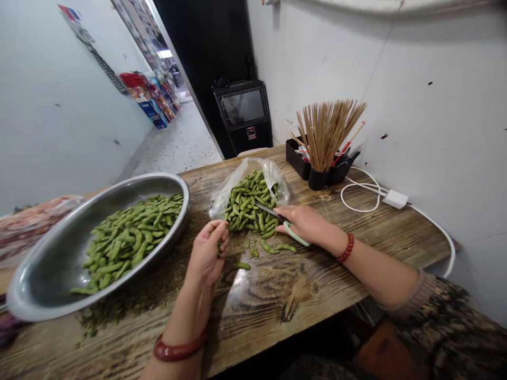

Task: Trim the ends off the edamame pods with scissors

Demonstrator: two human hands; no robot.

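Observation:
My right hand [303, 224] is closed on a pair of scissors [289, 230] with pale green handles. The blades reach over the edamame pods [251, 203] spilling from the mouth of a clear plastic bag [219, 195]. My left hand [209, 248] is closed in front of the bag, with a bit of green pod showing between its fingers; most of what it holds is hidden. Several loose pods [287, 247] and small trimmings [253, 250] lie on the wood between my hands. To the left, a large steel basin [51, 274] holds a heap of edamame pods [130, 237].
A black organizer [297, 158] with wooden skewers [328, 134] and pens stands by the wall. A white cable with an adapter [395, 199] runs along the table's [273, 316] right side. Trimmings [119, 311] lie below the basin. Bagged pinkish food [35, 227] sits at far left.

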